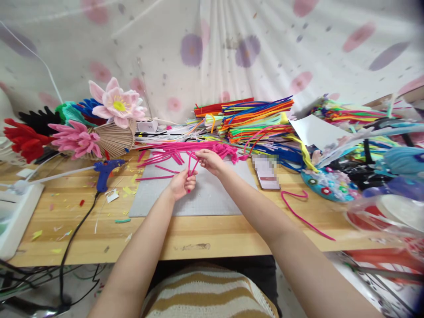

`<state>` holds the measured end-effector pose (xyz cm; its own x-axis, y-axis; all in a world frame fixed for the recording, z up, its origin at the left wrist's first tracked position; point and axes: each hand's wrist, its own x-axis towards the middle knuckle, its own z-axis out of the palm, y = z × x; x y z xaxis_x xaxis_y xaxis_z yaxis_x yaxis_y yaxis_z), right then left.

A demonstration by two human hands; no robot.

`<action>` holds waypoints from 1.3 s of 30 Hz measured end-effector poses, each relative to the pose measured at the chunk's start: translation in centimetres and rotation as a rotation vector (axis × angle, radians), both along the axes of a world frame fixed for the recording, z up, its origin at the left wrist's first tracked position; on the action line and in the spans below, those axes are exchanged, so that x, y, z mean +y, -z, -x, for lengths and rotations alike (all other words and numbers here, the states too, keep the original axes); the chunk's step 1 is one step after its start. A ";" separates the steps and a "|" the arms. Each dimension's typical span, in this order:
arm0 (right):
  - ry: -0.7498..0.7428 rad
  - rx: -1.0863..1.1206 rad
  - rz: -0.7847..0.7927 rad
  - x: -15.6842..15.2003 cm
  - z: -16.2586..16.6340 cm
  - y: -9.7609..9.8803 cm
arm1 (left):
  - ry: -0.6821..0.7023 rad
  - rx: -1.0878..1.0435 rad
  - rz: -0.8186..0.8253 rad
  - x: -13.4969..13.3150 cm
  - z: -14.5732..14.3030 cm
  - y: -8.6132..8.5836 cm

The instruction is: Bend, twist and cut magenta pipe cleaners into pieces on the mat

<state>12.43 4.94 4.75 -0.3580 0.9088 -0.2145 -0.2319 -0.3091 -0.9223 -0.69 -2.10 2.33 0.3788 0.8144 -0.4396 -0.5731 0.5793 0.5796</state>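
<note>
Both hands meet above a grey cutting mat (212, 205), working on a bent magenta pipe cleaner (189, 162). My left hand (182, 183) is closed round its lower part, and a bit of magenta shows below the fingers. Higher up and to the right, my right hand (209, 161) pinches the upper end between thumb and fingers. Cut magenta pipe cleaners (159, 160) lie on the mat to the left and behind the hands. A bunch of looped magenta pieces (228, 151) sits just beyond my right hand.
A blue glue gun (105, 173) with a black cord lies left of the mat. Pipe-cleaner flowers (117, 104) stand at the back left, coloured pipe-cleaner bundles (255, 117) at the back. A phone (267, 174) and a loose magenta pipe cleaner (306, 216) are on the right.
</note>
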 end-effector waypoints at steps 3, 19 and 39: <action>-0.011 -0.109 -0.040 -0.2 0.3 0.6 | -0.047 0.076 0.053 -0.2 0.0 0.4; -0.127 -1.172 -0.871 0.2 -0.1 -0.2 | -0.175 0.515 -0.090 -0.7 -0.2 0.1; -0.247 0.066 -0.022 1.2 -1.0 1.0 | 0.015 0.156 0.026 -0.8 0.2 -1.1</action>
